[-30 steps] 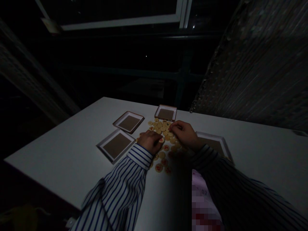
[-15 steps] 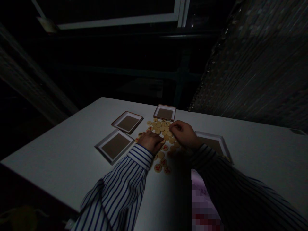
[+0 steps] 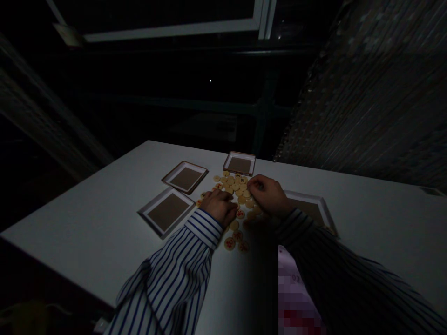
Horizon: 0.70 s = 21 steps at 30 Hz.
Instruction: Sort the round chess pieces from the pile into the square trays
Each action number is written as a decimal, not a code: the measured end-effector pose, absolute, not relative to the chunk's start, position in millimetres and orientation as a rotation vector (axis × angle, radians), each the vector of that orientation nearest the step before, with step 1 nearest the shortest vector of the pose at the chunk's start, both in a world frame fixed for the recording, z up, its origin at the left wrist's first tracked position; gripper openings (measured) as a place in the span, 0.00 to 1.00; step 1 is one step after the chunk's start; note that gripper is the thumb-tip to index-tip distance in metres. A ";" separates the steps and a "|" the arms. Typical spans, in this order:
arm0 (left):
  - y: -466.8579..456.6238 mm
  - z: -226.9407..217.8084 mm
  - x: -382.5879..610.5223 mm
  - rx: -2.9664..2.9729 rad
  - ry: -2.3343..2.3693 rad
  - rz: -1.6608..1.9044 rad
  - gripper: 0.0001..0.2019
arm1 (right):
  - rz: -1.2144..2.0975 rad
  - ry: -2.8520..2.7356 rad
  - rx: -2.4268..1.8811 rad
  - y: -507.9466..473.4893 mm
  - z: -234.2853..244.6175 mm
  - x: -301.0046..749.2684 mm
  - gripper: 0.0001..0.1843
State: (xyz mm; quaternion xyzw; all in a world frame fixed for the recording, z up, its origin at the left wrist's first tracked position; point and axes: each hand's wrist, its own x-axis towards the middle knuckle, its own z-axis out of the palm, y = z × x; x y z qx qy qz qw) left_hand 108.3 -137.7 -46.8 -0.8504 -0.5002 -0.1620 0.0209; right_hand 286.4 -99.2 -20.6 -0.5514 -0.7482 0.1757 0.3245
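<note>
A loose heap of round wooden xiangqi pieces [image 3: 234, 187] lies on the white table, some showing red or black characters, others plain side up. My left hand [image 3: 218, 205] rests over the left part of the heap, its fingers bent and drawn in; whatever they hold is hidden. At the right edge of the heap my right hand [image 3: 267, 194] is curled, thumb and fingertips together by the plain pieces. Whether a piece sits in that pinch cannot be seen. Nearer to me, red-marked pieces [image 3: 237, 236] lie apart, between my forearms.
Shallow box halves stand around the heap: one behind [image 3: 239, 164], a brown-rimmed one [image 3: 185, 177] and a grey-rimmed one [image 3: 166, 212] at left, another [image 3: 309, 207] partly behind my right wrist. A pinkish, pixelated object [image 3: 296, 288] shows below my right forearm. The room is dim.
My left fingers have shifted slightly and curl a little more over the pieces. My right hand has barely moved, a touch to the right. The boxes stay put.
</note>
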 end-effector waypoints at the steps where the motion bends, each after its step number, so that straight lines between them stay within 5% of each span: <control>1: -138.5 -46.6 108.3 -2.631 -1.555 -0.514 0.10 | 0.397 -2.007 -1.464 -99.2 -20.1 287.4 0.09; 8: -138.6 -45.5 106.8 -2.609 -1.600 -0.625 0.10 | 0.036 -2.345 -1.547 -103.3 -19.7 288.8 0.11; 21: -132.5 -42.8 101.3 -2.545 -1.710 -0.725 0.13 | -0.045 -2.488 -1.557 -106.0 -25.4 284.3 0.11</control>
